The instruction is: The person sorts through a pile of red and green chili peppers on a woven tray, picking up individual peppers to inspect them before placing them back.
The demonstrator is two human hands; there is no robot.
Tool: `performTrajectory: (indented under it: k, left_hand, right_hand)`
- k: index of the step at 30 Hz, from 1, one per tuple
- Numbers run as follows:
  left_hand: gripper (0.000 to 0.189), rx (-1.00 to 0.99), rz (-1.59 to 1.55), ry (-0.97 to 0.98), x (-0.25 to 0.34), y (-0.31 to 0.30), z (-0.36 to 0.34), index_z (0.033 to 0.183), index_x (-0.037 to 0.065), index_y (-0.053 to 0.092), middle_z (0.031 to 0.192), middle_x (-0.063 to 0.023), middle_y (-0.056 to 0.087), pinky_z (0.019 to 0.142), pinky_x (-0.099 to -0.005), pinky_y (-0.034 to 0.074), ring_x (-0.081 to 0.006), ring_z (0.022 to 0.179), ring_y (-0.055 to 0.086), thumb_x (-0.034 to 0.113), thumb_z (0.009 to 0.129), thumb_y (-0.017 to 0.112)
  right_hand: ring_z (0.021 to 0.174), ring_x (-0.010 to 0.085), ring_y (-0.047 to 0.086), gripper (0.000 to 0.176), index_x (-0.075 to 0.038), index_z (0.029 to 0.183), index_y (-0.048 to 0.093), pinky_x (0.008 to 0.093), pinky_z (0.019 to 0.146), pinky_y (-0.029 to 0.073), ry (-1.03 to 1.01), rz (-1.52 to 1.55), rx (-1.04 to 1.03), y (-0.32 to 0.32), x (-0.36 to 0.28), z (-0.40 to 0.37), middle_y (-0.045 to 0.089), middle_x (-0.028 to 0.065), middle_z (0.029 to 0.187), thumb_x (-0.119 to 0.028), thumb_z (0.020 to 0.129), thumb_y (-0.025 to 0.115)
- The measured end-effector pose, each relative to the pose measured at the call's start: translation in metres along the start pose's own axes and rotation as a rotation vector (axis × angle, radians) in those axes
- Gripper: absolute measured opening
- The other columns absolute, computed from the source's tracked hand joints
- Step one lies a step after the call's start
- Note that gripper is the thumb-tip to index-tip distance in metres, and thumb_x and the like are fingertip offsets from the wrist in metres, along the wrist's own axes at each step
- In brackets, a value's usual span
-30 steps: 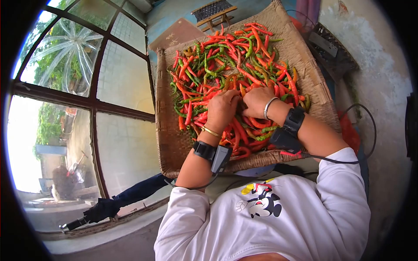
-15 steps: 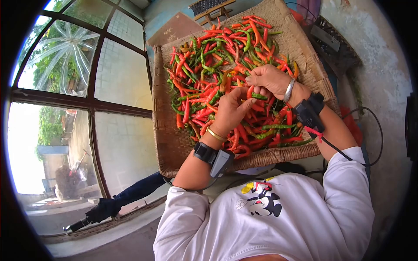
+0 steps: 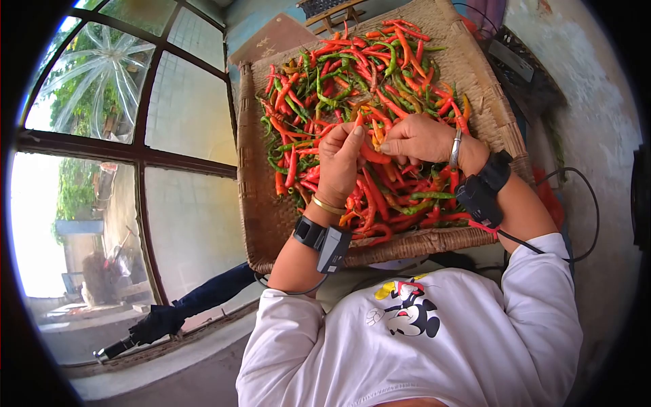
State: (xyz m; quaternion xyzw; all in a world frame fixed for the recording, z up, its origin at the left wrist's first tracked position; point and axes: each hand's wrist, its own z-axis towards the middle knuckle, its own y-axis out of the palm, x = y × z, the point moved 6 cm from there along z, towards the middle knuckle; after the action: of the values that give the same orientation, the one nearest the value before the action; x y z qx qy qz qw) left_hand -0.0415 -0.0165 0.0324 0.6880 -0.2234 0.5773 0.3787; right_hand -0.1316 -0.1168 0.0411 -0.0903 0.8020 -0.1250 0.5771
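Both of my hands are over a shallow woven basket (image 3: 271, 234) heaped with red, orange and green chili peppers (image 3: 332, 88). My left hand (image 3: 339, 159), with a gold bangle at the wrist, pinches a red chili pepper (image 3: 373, 154) between thumb and fingers. Close beside it, my right hand (image 3: 422, 139), wearing a silver bangle, has thumb and fingertips closed at an orange chili pepper (image 3: 378, 132). The right hand's other fingers are curled underneath and partly hidden. Loose peppers lie below and around both hands.
A framed window (image 3: 142, 159) runs along the left, with a dark folded umbrella (image 3: 203, 295) below it. A small wooden stool (image 3: 332, 13) stands beyond the basket. A black cable (image 3: 588, 203) loops from the right wrist device (image 3: 480, 201) near the wall.
My left hand has moved slightly left and upward, its thumb now pointing up. The fingertips have parted a little, and an orange pepper now shows between the hands.
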Motion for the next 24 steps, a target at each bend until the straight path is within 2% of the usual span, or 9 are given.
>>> performTrajectory:
  k: [1,3,7,10,13,15,18,21,24]
  left_hand:
    - [0.013,0.003,-0.002,0.001,0.001,-0.001,0.000,0.081,0.006,0.058,0.062,0.0042,0.053,0.040,-0.0150,0.030,-0.0008,0.045,0.040,0.017,0.085,0.052]
    - [0.015,-0.029,-0.116,0.049,0.005,0.000,0.000,0.082,0.004,0.057,0.061,0.0027,0.053,0.039,-0.0151,0.029,-0.0013,0.045,0.040,0.017,0.086,0.051]
    - [0.016,-0.047,-0.235,0.055,0.008,-0.003,0.005,0.082,0.004,0.057,0.062,0.0007,0.053,0.037,-0.0158,0.029,-0.0026,0.044,0.040,0.019,0.086,0.051]
    - [0.023,-0.123,-0.413,-0.310,-0.014,-0.002,0.007,0.088,0.004,0.056,0.063,-0.0002,0.052,0.037,-0.0181,0.032,-0.0048,0.043,0.042,0.025,0.088,0.047]
    - [0.026,-0.033,-0.344,-0.325,-0.021,-0.003,0.005,0.095,0.003,0.055,0.059,0.0029,0.049,0.040,-0.0177,0.034,-0.0051,0.046,0.042,0.027,0.088,0.047]
    - [0.024,0.027,-0.225,-0.291,-0.019,-0.009,0.006,0.097,0.002,0.056,0.062,0.0024,0.051,0.042,-0.0171,0.036,-0.0051,0.048,0.044,0.023,0.088,0.047]
    - [0.021,0.069,0.447,0.086,0.006,-0.018,0.011,0.098,0.000,0.056,0.066,0.0015,0.054,0.046,-0.0162,0.039,-0.0041,0.052,0.048,0.017,0.088,0.048]
    - [0.016,0.044,1.196,0.481,0.027,-0.008,0.005,0.088,0.004,0.059,0.069,-0.0071,0.056,0.053,-0.0328,0.044,-0.0228,0.060,0.055,0.017,0.077,0.059]
    - [0.015,-0.054,1.220,0.473,0.018,-0.002,0.004,0.085,0.006,0.060,0.074,-0.0089,0.056,0.056,-0.0360,0.045,-0.0277,0.067,0.055,0.016,0.074,0.060]
  right_hand:
    - [0.048,0.0121,0.053,0.030,-0.001,0.067,0.056,0.0245,0.046,0.042,0.000,-0.003,-0.002,0.003,0.003,0.001,0.056,0.0043,0.058,-0.026,0.082,0.055]
    - [0.055,0.0231,0.056,0.029,-0.002,0.066,0.057,0.0334,0.053,0.043,-0.446,-0.431,0.123,0.007,-0.019,-0.002,0.056,0.0103,0.058,-0.028,0.077,0.057]
    - [0.060,0.0287,0.053,0.023,-0.001,0.066,0.054,0.0365,0.058,0.042,-0.556,-0.464,0.111,0.019,-0.041,-0.013,0.054,0.0131,0.065,-0.021,0.075,0.057]
    - [0.052,0.0167,0.053,0.023,0.000,0.069,0.056,0.0279,0.051,0.042,-0.541,-0.048,0.076,0.019,-0.042,-0.015,0.056,0.0062,0.065,-0.020,0.080,0.055]
    - [0.050,0.0048,0.051,0.025,0.000,0.072,0.059,0.0199,0.046,0.041,-0.419,0.259,0.032,0.017,-0.027,-0.009,0.057,0.0005,0.066,-0.022,0.084,0.052]
    - [0.050,0.0056,0.051,0.026,-0.001,0.071,0.058,0.0198,0.047,0.042,-0.436,0.342,0.142,0.002,-0.022,-0.006,0.057,0.0012,0.064,-0.022,0.084,0.051]
    - [0.051,0.0047,0.051,0.029,-0.002,0.078,0.060,0.0183,0.046,0.040,-0.407,0.345,0.330,-0.031,-0.020,-0.008,0.055,-0.0006,0.064,-0.028,0.085,0.049]
    - [0.054,0.0048,0.051,0.033,-0.003,0.084,0.060,0.0180,0.044,0.039,-0.277,0.405,0.544,-0.069,0.003,-0.002,0.053,-0.0010,0.065,-0.034,0.086,0.048]
    - [0.056,0.0079,0.052,0.032,-0.002,0.088,0.060,0.0221,0.046,0.041,-0.087,0.214,0.656,-0.084,0.039,0.006,0.054,0.0007,0.065,-0.032,0.084,0.051]
